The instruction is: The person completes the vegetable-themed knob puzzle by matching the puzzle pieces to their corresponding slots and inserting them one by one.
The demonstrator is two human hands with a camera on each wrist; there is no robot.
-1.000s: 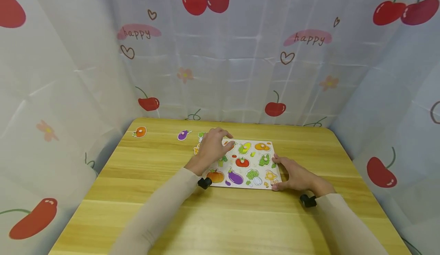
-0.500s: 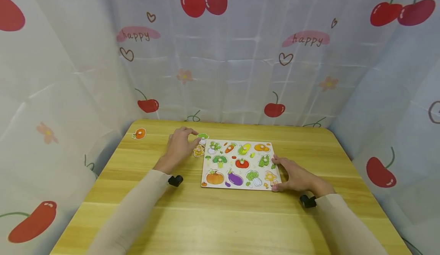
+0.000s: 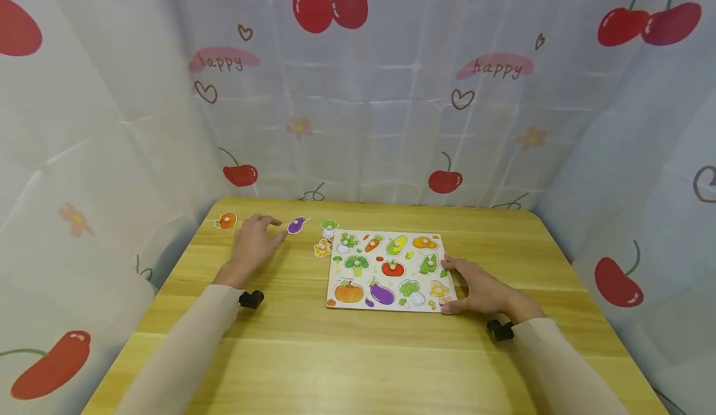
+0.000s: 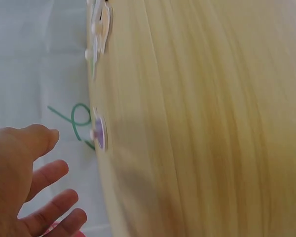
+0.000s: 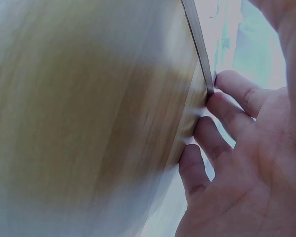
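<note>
A wooden vegetable puzzle board [image 3: 373,287] lies flat on the table. My right hand [image 3: 485,286] rests at its right side, thumb and fingers spread apart and touching the edge; in the right wrist view, the fingertips [image 5: 190,154] rest by the board's edge and the table. My left hand [image 3: 254,247] hovers just left of a purple eggplant puzzle piece [image 3: 296,225], which also shows edge-on as an eggplant piece [image 4: 100,133] in the left wrist view. That hand's fingers are spread and nothing is between them.
Left of the board lie a bok choy piece [image 3: 329,228] and a mushroom piece [image 3: 322,249]. An orange pumpkin piece [image 3: 227,220] sits near the table's back left corner. Knobbed pieces fill the board's upper two rows. Printed curtains [image 3: 358,123] surround the wooden table [image 3: 369,365].
My left hand has moved left from over the board, past the bok choy and mushroom pieces, to beside the eggplant piece. My right hand has stayed at the board's right edge.
</note>
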